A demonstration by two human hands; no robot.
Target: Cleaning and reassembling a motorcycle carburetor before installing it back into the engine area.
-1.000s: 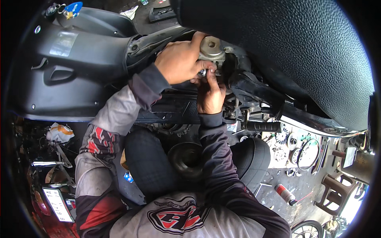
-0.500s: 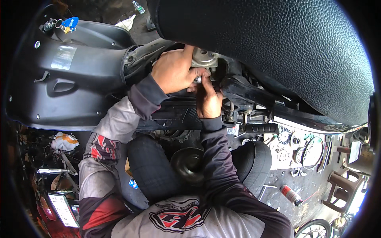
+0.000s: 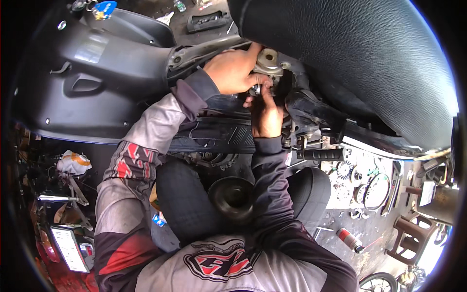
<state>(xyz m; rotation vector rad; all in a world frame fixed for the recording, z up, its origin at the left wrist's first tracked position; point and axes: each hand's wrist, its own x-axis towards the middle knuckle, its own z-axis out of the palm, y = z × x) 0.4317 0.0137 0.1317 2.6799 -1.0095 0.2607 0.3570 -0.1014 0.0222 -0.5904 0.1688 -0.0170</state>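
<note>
Both my hands work in the gap below the seat of a step-through motorcycle or scooter, at a grey metal engine part (image 3: pixel 268 59) that looks like a carburetor. My left hand (image 3: pixel 233 71) reaches around its left side, index finger stretched along it and thumb bent in. From the near side my right hand (image 3: pixel 267 117) comes up, thumb and fingers pinched together. Between the fingertips of both hands sits a small shiny metal piece (image 3: pixel 256 89). Whether it is fixed to the grey part I cannot tell; the fingers partly cover it.
The black seat (image 3: pixel 350 63) overhangs on the right; black body panels (image 3: pixel 116 82) lie left. A round dark pan (image 3: pixel 232 197) stands between my knees. To the right are loose parts on a white sheet (image 3: pixel 345 194), a spray can (image 3: pixel 349 240) and a brown stool (image 3: pixel 411 238).
My view has shifted, so the vehicle sits further right in the picture and more of the grey part shows. A black tray appears beyond it. Both hands stay at the same metal piece.
</note>
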